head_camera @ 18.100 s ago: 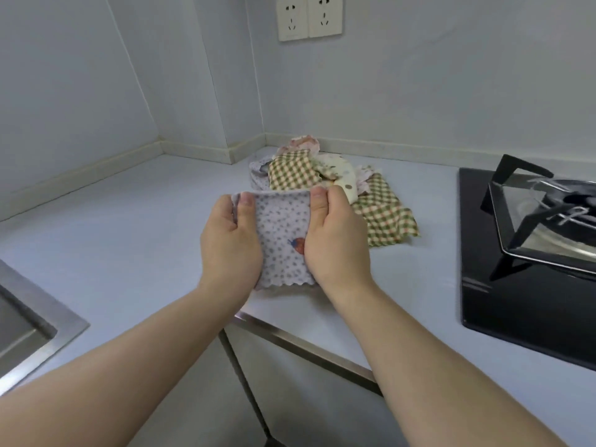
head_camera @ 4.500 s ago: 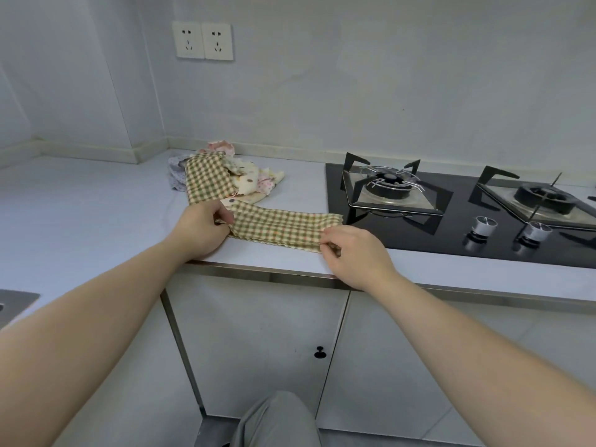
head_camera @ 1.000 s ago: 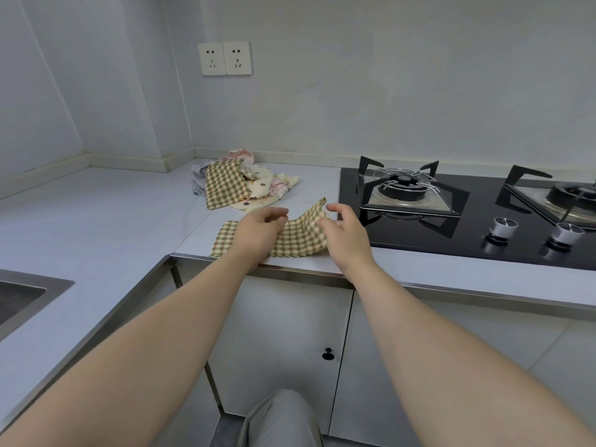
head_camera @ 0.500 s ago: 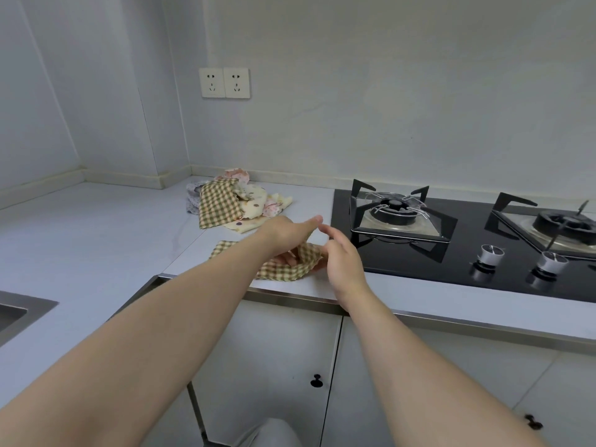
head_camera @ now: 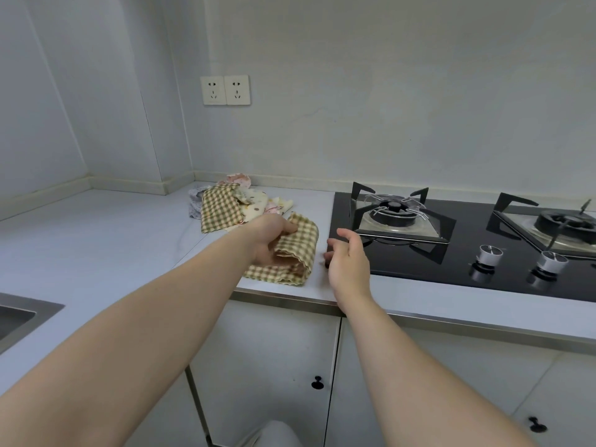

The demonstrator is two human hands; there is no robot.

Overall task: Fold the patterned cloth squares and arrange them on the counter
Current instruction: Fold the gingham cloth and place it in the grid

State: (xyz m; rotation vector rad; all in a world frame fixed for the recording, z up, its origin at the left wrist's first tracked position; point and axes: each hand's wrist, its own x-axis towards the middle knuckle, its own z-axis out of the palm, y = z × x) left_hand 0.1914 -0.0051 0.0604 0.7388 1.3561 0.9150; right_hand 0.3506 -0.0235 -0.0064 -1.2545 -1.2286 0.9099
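Note:
A green-and-cream checked cloth (head_camera: 298,250), folded into a small bundle, sits near the front edge of the pale counter (head_camera: 113,240). My left hand (head_camera: 272,238) grips its upper fold, thumb on top. My right hand (head_camera: 346,256) hovers just to the right of the cloth with fingers loosely spread, holding nothing. Behind lies a heap of unfolded cloths (head_camera: 232,204): a checked one on top, then spotted cream, pink floral and grey dotted ones.
A black gas hob (head_camera: 451,259) with two burners and two knobs fills the counter right of the cloth. A steel sink (head_camera: 19,314) is at the left edge. White cabinet doors (head_camera: 267,366) stand below. A double wall socket (head_camera: 225,90) is above the heap.
The long checked strip has been folded over into a short bundle. My right hand has let go of it and drawn away to the right, while my left hand keeps hold.

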